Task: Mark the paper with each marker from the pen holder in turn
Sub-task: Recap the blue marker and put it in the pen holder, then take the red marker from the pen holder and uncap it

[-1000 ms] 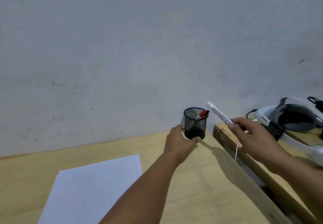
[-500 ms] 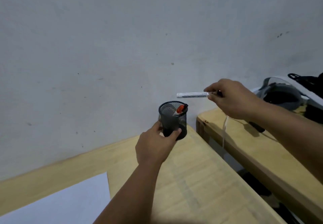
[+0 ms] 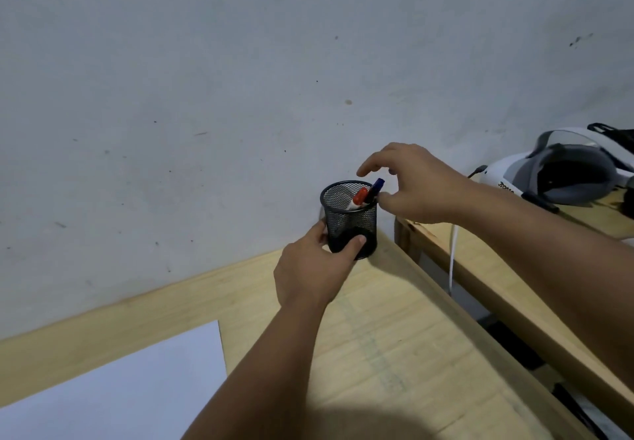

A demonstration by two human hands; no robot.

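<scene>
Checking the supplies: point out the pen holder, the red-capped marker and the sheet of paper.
pen holder [image 3: 353, 230]: head view, front mesh wall.
red-capped marker [image 3: 360, 196]: head view, its red cap.
sheet of paper [image 3: 130, 388]: head view, middle of the visible sheet.

**Mesh, plastic, wood, paper and plaster**

My left hand [image 3: 308, 271] grips the black wire-mesh pen holder [image 3: 350, 220], matt metal with a fine woven texture and a smooth rolled rim. Inside it, the red-capped white marker [image 3: 356, 197] and the blue-capped dark marker [image 3: 375, 189] look like smooth plastic with a slight sheen. The pale wooden table [image 3: 394, 329] has a smooth, matt grain. The white paper sheet [image 3: 120, 391] is flat and matt. The grey wall [image 3: 206, 96] is rough, scuffed plaster. The white and grey headset [image 3: 562, 178] is glossy plastic.
</scene>
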